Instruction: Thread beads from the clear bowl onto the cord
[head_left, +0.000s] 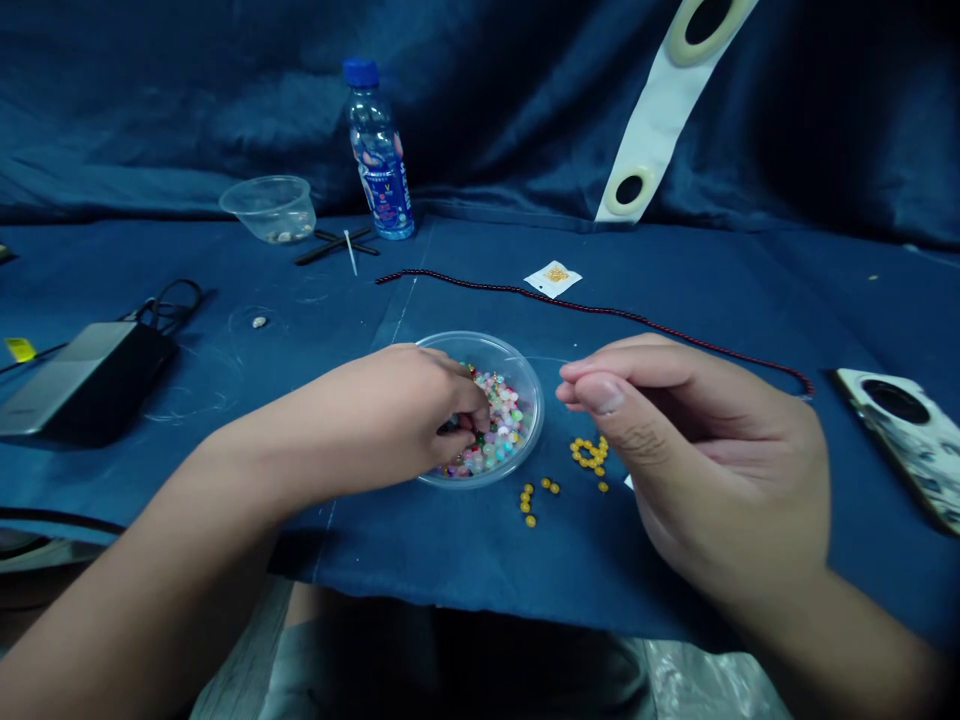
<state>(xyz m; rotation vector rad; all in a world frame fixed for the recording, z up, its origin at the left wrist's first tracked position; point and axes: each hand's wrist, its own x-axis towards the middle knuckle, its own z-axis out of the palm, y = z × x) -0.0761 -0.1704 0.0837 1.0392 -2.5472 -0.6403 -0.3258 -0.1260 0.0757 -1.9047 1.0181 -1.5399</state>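
Observation:
My left hand (420,410) reaches into a clear plastic bowl (534,440), its fingers bent and pinched together among the mixed coloured beads (501,450). Whatever lies between those fingertips is hidden. To the right of the bowl, my right hand (705,450) is raised with thumb and fingers pressed together. A faint thin thread (551,359) runs left from its fingertips towards the bowl. Yellow beads (589,455) lie on the cloth below the right fingertips, some in a ring. Several more loose yellow beads (529,505) sit nearer the table's front edge.
Behind the bowl stretches a dark red bead strand (517,290), with a small white packet (553,278) beside it. Farther back stand a bottle (381,160) and another clear bowl (270,210) near black sticks (330,247). A black adapter (90,380) lies left, a phone (900,430) right.

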